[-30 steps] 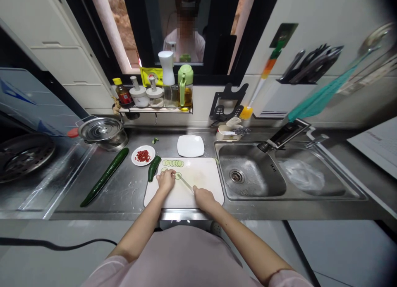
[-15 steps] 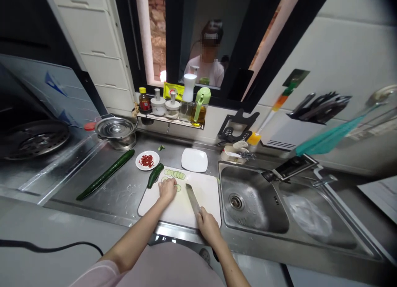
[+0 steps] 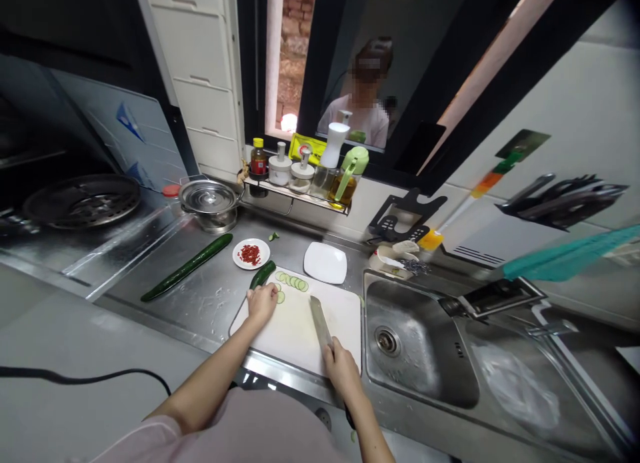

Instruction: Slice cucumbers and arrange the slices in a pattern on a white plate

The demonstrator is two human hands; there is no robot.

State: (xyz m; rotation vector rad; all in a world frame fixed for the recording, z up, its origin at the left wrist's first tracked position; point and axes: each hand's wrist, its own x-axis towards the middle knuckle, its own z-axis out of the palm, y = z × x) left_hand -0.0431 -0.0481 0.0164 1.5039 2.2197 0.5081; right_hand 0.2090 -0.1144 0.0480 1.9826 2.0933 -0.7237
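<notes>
The right hand [image 3: 343, 366] had its fingers wrapped around the kitchen knife [image 3: 320, 319]; the left hand [image 3: 263, 304] was curled, its hold I could not tell. Cucumber slices [image 3: 293, 281] lay along the cutting board's [image 3: 295, 336] far edge, probably giving the blade room.

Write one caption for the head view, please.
Right hand holding a knife over the cutting board, left hand near cucumber slices.

Cucumber slices [image 3: 299, 284] rowed along white board [image 3: 295, 329] far edge; short cucumber [image 3: 263, 275] laid at far-left corner; knife [image 3: 320, 319] held slanted.
</notes>
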